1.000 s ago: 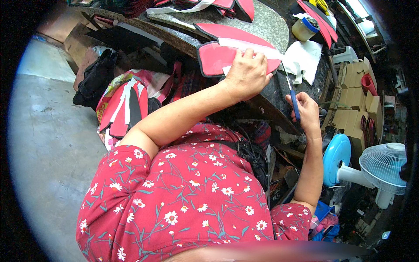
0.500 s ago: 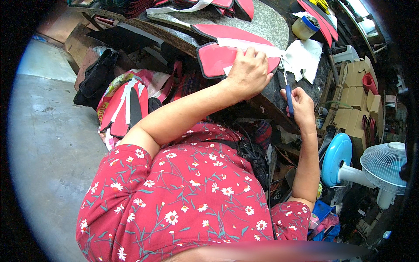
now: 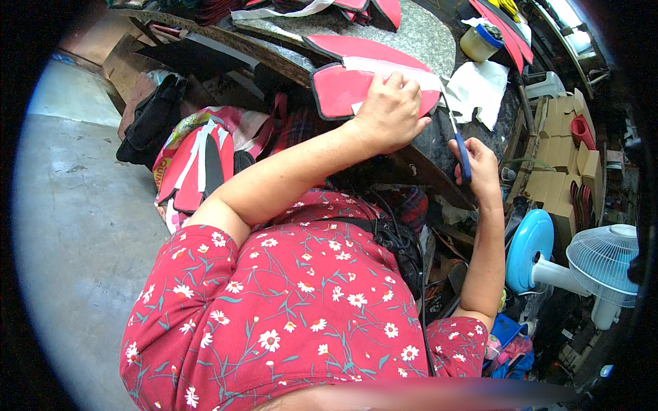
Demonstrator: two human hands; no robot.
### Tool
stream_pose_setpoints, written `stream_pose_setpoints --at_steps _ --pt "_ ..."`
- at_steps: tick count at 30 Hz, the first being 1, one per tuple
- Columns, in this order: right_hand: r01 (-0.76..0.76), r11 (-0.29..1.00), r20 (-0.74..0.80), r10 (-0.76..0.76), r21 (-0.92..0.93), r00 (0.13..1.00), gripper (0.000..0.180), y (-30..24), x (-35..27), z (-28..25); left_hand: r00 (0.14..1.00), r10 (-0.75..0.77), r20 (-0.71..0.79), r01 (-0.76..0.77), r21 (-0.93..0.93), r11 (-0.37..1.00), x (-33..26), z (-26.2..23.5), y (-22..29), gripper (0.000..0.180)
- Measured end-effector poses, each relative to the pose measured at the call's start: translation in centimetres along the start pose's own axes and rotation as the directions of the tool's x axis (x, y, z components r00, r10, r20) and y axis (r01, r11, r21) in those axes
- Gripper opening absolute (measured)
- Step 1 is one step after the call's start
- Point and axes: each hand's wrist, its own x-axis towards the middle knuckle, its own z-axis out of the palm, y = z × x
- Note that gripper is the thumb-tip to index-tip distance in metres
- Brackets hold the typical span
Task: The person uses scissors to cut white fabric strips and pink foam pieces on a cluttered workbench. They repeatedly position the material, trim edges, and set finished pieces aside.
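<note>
A red shoe-upper-like piece (image 3: 332,90) with black edging lies at the bench's near edge, a white strip (image 3: 384,68) running along its middle. My left hand (image 3: 392,113) rests on this piece with bent fingers close together, holding it and the strip down. To its right, my right hand (image 3: 480,164) is closed round the blue handle of what look like scissors (image 3: 465,159), seen edge-on. Their narrow metal blades point away from me and reach the piece's right end, beside the strip's end. Whether the blades are apart is too small to tell.
A white cloth-like scrap (image 3: 480,92) and a blue-rimmed jar (image 3: 480,44) are on the bench beyond the scissors. More red pieces (image 3: 385,14) lie on a grey stone slab (image 3: 428,34). A blue-and-white fan (image 3: 530,250) and cardboard boxes (image 3: 558,137) stand at right.
My right hand has shifted slightly right and nearer to me, tilting the scissors a little more. The left hand and red piece have barely moved.
</note>
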Motion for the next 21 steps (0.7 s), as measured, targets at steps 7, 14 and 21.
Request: stream_pose_setpoints --at_steps 7,14,21 --pt "0.147 0.981 -0.211 -0.119 0.123 0.970 0.032 -0.1 1.2 -3.7 0.986 0.153 0.063 -0.150 -0.047 0.988 3.0 1.6 -3.6 0.038" --pt "-0.250 0.750 -0.490 -0.114 -0.613 0.864 0.045 1.2 3.7 -5.8 0.979 0.102 0.176 -0.087 -0.091 0.992 5.7 2.4 -3.7 0.046" --pt "0.091 0.691 -0.381 -0.498 -0.717 0.779 0.035 0.5 3.0 -4.3 0.986 -0.045 0.158 0.105 -0.394 0.913 4.3 0.9 -4.7 0.061"
